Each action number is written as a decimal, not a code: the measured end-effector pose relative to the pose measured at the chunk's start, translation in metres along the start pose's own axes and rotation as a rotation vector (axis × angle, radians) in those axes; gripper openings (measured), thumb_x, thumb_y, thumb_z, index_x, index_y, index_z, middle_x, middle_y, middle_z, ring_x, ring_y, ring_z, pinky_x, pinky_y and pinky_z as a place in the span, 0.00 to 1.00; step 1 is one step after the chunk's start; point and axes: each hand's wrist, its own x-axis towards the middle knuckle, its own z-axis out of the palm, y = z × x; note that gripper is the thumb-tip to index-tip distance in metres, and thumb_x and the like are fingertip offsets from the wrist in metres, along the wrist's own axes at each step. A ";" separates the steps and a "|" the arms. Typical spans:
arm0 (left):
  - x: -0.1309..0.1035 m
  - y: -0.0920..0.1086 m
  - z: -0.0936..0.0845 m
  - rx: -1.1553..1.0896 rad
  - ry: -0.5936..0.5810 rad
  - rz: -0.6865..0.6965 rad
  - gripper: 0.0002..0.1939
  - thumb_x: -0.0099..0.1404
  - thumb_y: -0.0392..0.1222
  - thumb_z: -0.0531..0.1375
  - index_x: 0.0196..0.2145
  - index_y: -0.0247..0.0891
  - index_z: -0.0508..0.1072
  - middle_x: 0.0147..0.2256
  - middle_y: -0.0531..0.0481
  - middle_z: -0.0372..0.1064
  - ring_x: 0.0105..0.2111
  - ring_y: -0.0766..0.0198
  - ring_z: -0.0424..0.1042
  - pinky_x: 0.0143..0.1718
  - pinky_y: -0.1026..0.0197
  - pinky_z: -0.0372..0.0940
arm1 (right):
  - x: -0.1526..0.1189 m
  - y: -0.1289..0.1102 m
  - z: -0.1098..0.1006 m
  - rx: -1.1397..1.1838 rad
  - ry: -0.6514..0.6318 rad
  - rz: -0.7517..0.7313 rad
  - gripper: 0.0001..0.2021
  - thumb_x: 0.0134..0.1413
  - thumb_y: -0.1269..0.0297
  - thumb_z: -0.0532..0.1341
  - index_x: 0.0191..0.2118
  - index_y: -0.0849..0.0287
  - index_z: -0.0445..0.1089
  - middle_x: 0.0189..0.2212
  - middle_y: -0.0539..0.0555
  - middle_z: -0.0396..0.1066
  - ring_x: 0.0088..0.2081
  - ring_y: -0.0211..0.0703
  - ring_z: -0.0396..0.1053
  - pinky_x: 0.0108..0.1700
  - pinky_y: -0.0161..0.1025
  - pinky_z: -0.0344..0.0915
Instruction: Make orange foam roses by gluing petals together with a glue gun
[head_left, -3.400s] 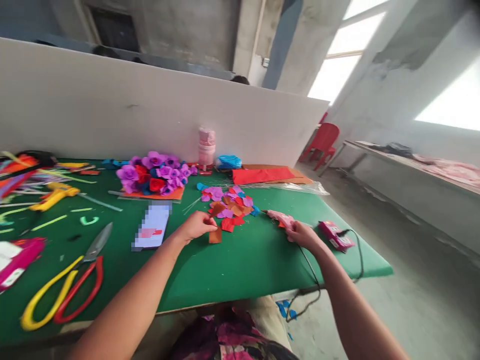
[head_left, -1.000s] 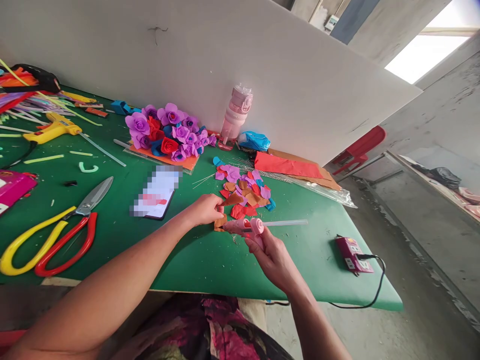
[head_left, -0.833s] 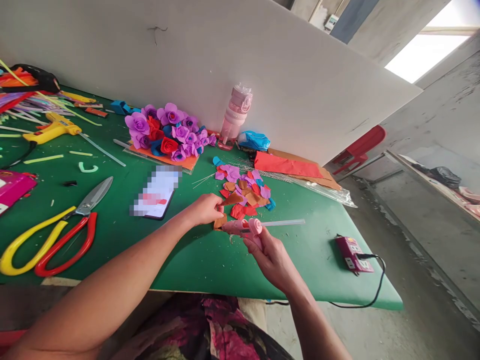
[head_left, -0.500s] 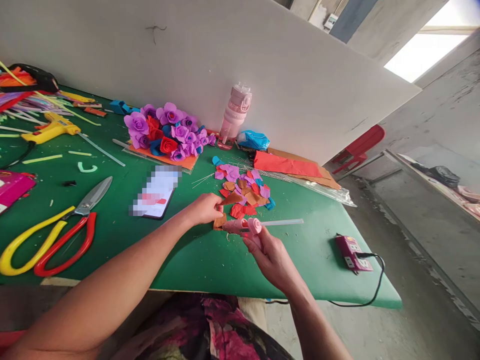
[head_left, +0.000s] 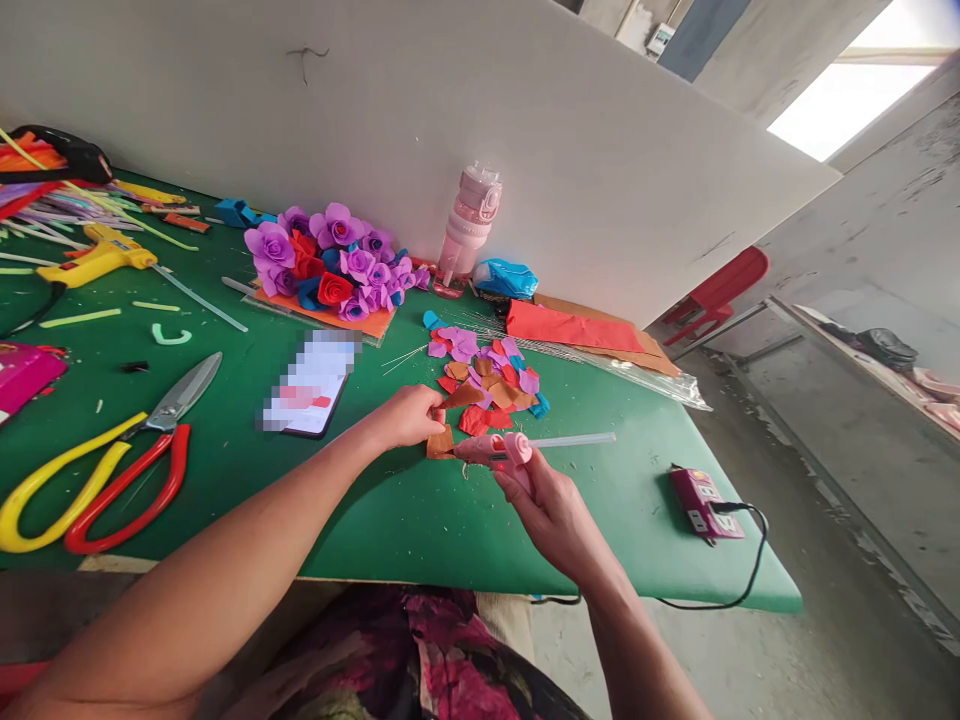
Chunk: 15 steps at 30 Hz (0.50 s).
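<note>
- Currently, head view: right hand [head_left: 551, 515] is closed around the grip of a pink glue gun [head_left: 495, 451], fingers wrapped tight; the gun lies near-horizontal, nozzle pointing away from the palm toward the left hand.
- A clear glue stick [head_left: 574, 440] projects from the back of the gun, out past the right hand's far side.
- Left hand [head_left: 409, 416] pinches a brown petal piece [head_left: 441, 442] between thumb and fingertips, pressing it to the green table [head_left: 420, 520]; the piece sits directly at the nozzle tip, apparently touching it.
- Just beyond both grips: a loose heap of cut petals [head_left: 491, 378], purple, red, brown and blue.
- Farther behind the left hand: a phone [head_left: 307, 385] flat on the table, then a cluster of finished foam roses [head_left: 330, 265] and a pink bottle [head_left: 466, 232] against the white board.
- Well outside the left forearm: large scissors [head_left: 112, 470] with yellow and red handles, and a yellow glue gun [head_left: 97, 258].
- Outside the right hand: a pink power strip [head_left: 701, 500] with a black cord plugged in.
</note>
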 end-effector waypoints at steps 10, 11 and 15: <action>0.004 -0.006 0.003 -0.006 -0.007 0.004 0.03 0.50 0.33 0.56 0.24 0.36 0.70 0.22 0.53 0.69 0.25 0.64 0.68 0.25 0.65 0.56 | -0.002 -0.002 -0.007 -0.004 0.000 -0.004 0.12 0.62 0.59 0.50 0.46 0.58 0.64 0.22 0.49 0.66 0.23 0.39 0.62 0.27 0.32 0.57; 0.004 -0.006 0.003 -0.009 -0.007 0.007 0.03 0.50 0.32 0.56 0.23 0.36 0.70 0.22 0.53 0.69 0.25 0.64 0.68 0.25 0.65 0.56 | -0.002 -0.003 -0.008 0.011 0.004 -0.013 0.12 0.62 0.59 0.49 0.45 0.58 0.64 0.22 0.49 0.66 0.23 0.39 0.62 0.27 0.32 0.57; 0.003 -0.004 0.002 -0.004 -0.003 0.013 0.04 0.49 0.32 0.56 0.23 0.36 0.70 0.22 0.53 0.69 0.24 0.64 0.68 0.25 0.65 0.56 | -0.003 -0.003 -0.007 0.051 0.024 -0.022 0.11 0.62 0.58 0.50 0.42 0.58 0.64 0.23 0.49 0.67 0.23 0.37 0.61 0.26 0.32 0.56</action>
